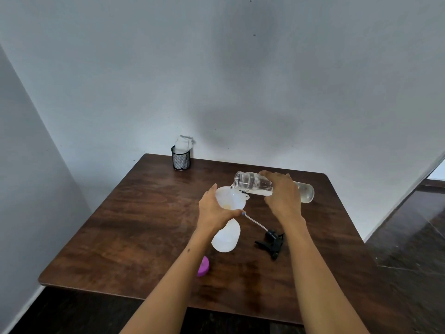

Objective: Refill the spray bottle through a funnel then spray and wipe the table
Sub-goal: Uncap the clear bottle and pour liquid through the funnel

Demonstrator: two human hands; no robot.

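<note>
— What did the hands hold?
— The left hand [215, 208] gripped the funnel [230, 197] on the spray bottle [226, 236] mid-table; the right hand [281, 192] held the tilted water bottle [250, 183] over it.
— And around them?
— The trigger head [271, 241] lay beside the bottle, a pink cap [203, 266] near the front edge, a mesh cup [181, 157] with cloth at the far-left corner.
</note>
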